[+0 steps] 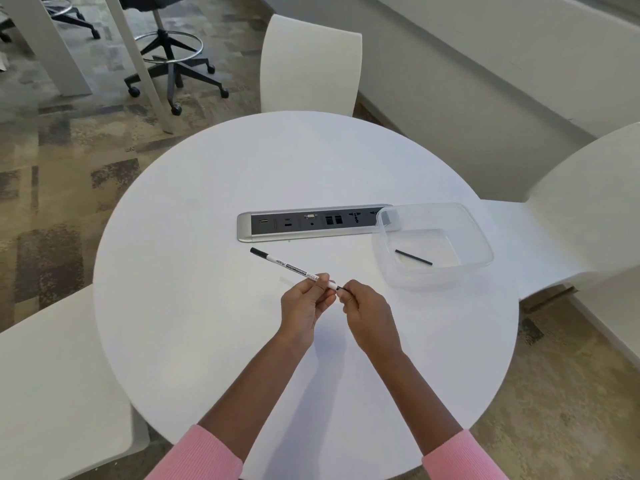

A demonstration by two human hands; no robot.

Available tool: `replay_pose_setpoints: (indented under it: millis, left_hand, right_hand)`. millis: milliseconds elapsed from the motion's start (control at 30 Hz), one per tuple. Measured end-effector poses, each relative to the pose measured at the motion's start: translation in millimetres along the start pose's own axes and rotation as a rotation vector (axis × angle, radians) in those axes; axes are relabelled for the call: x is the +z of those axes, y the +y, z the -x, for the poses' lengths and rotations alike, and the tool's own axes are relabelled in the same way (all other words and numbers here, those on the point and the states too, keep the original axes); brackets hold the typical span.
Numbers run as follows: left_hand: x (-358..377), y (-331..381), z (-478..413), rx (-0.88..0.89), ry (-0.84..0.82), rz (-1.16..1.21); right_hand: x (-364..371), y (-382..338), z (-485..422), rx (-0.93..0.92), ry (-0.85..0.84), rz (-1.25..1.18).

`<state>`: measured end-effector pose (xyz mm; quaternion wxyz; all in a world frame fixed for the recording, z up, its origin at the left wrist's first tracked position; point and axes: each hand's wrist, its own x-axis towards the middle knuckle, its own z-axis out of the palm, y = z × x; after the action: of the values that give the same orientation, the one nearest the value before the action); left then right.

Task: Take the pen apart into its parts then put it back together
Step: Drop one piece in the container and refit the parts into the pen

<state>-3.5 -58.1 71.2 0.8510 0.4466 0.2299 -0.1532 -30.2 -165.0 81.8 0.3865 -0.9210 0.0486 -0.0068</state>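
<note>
Pen, one, pinched by left hand and right hand; one black stick in tub

White marker pen: near end hidden under left hand fingers; small black tip piece mostly covered by pinching right hand. Barrel lettering too small to read. Silver socket strip: right end blurred behind clear plastic tub.

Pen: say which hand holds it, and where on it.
Left hand pinches the pen by its white barrel near one end; right hand pinches the black tip at that end.
</note>
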Motion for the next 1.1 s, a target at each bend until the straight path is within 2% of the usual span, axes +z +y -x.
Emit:
replay_pose_setpoints:
  millis: [300, 433, 600, 700, 800, 967, 1100]
  left_hand:
    - [3.1, -3.4, 0.5, -0.009, -0.06, -0.016]
    - [2.2, -5.8, 0.2, 0.0, -0.076, -0.034]
    - [-0.9, -7.9, 0.8, 0.022, -0.08, -0.068]
    - [-0.9, -7.7, 2.2, 0.026, -0.096, -0.052]
    - [0.7, -6.6, 3.0, 0.041, -0.074, -0.038]
    - [4.5, -3.1, 1.4, 0.038, -0.004, 0.003]
    - [4.1, -1.6, 0.8, 0.042, -0.009, -0.009]
  right_hand:
    - [-2.5, 0.8, -8.9, 0.221, -0.086, -0.255]
    - [-2.4, -0.8, -10.2, 0.386, -0.155, -0.477]
    - [-8.4, -0.1, -12.0, 0.641, -0.35, -0.864]
    - [-12.0, -0.5, -11.8, 0.711, -0.404, -1.002]
    - [-9.2, -2.9, -8.6, 0.628, -0.329, -0.862]
    - [-1.0, 1.3, 4.6, 0.149, -0.053, -0.097]
    - [0.4, 5.7, 8.7, -0.021, 0.025, 0.06]
